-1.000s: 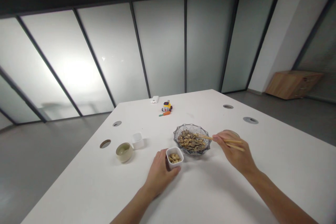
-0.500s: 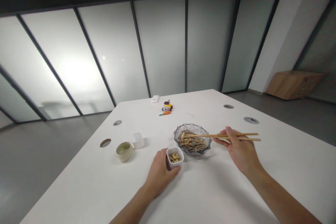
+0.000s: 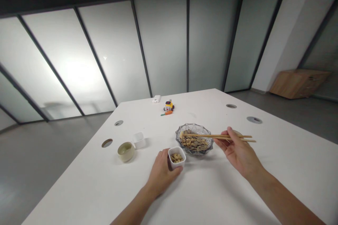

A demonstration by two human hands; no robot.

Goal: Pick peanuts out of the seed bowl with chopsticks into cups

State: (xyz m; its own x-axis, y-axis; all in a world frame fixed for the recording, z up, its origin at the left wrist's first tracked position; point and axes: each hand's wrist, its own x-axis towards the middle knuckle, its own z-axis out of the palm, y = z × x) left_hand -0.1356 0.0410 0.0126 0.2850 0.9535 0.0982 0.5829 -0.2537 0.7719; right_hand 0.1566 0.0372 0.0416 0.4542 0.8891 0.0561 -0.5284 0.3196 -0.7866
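Observation:
My left hand (image 3: 164, 168) is wrapped round a small white square cup (image 3: 176, 149) that stands on the table. Several pale tan pieces (image 3: 176, 158) lie inside the cup; they look like peanuts. In my right hand (image 3: 239, 151) is a pair of wooden chopsticks (image 3: 211, 136). Their tips reach into a scalloped clear glass bowl (image 3: 208, 130), touching or close to the food on its left side. Dried brownish, stick-like pieces (image 3: 194, 143) mixed with paler ones fill the bowl's bottom. Whether the tips pinch a piece, I cannot tell.
On the left stand a greenish round cup (image 3: 126, 152) and a white square cup (image 3: 138, 140). Farther back are an orange toy carrot (image 3: 167, 113), a yellow toy vehicle (image 3: 169, 105) and a white device (image 3: 156, 99). The white table (image 3: 211, 190) has several cable holes.
The chopsticks have slid slightly left, their rear ends now nearer my right hand, and their tips remain in the bowl. My left hand keeps its hold on the white cup.

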